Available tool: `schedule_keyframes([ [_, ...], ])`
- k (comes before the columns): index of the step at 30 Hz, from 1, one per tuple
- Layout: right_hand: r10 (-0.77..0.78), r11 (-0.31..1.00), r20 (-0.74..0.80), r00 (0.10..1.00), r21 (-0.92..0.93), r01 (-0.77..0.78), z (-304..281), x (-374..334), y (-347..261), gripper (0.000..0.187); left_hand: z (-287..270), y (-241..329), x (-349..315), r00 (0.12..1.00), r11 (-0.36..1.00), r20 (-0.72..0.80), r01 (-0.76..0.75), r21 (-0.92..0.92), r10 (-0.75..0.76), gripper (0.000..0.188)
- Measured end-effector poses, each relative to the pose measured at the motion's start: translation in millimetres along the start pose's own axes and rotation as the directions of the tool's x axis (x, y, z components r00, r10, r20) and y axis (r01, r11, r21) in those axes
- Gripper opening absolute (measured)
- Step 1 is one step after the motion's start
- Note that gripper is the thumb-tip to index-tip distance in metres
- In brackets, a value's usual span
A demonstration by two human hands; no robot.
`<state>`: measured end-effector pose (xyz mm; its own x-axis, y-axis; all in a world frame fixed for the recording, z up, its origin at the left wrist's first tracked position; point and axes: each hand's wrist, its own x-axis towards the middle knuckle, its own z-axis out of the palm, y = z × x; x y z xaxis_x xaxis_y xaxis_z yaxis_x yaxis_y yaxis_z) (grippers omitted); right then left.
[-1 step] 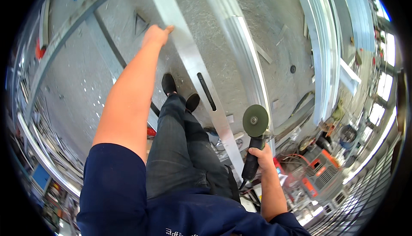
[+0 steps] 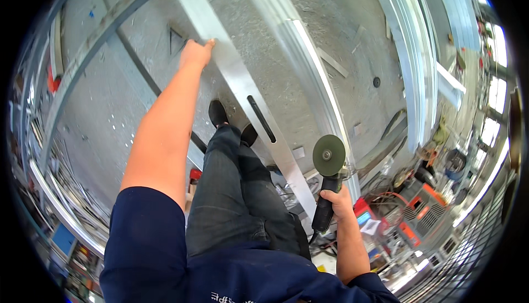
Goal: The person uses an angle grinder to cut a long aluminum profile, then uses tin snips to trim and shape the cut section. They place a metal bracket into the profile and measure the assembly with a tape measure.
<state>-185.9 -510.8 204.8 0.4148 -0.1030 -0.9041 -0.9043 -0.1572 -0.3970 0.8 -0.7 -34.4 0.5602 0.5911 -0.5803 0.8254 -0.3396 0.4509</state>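
Observation:
My right hand is wrapped round the dark body of an angle grinder. Its round green disc points up and away from me, and a black cord leaves the lower end. At the left edge of a long silvery metal bar, my left hand is closed with the arm stretched far out. One digit lies against the bar's edge, while the other fingers are partly hidden. A dark elongated slot is cut in the bar, between my left hand and the grinder.
Bundled silvery profiles run just right of the bar, and more long profiles stand farther right. A grey metal frame crosses the left side. An orange and grey machine sits at lower right among cables. Small scraps lie on the concrete floor.
The view has shifted slightly. My left hand and the metal bar appear a little farther left and the hand slightly nearer. The grinder stays in my right hand, almost unmoved.

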Motion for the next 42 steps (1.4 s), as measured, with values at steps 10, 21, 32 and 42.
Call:
schedule_keyframes([
  [10,-0.009,0.979,-0.027,1.000,0.204,0.014,-13.4,-25.9,40.3,0.060,57.2,46.6,-19.6,0.980,0.960,-0.102,0.140,-0.244,-0.169,0.102],
  [21,0.016,0.999,0.016,1.000,0.033,-0.017,-8.6,-4.5,30.5,0.060,19.1,-61.8,5.7,0.922,0.546,0.386,0.336,-0.767,-0.026,0.084],
  [32,0.050,0.916,0.023,0.998,-0.400,-0.036,7.8,40.3,-21.2,0.078,57.0,-36.1,-0.5,0.942,0.506,0.335,0.286,-0.813,0.006,0.073],
  [42,-0.053,0.702,0.009,0.999,-0.711,0.044,19.2,73.7,-9.8,0.073,12.2,-35.3,-17.2,0.977,0.982,0.106,-0.188,0.013,0.185,0.062],
])
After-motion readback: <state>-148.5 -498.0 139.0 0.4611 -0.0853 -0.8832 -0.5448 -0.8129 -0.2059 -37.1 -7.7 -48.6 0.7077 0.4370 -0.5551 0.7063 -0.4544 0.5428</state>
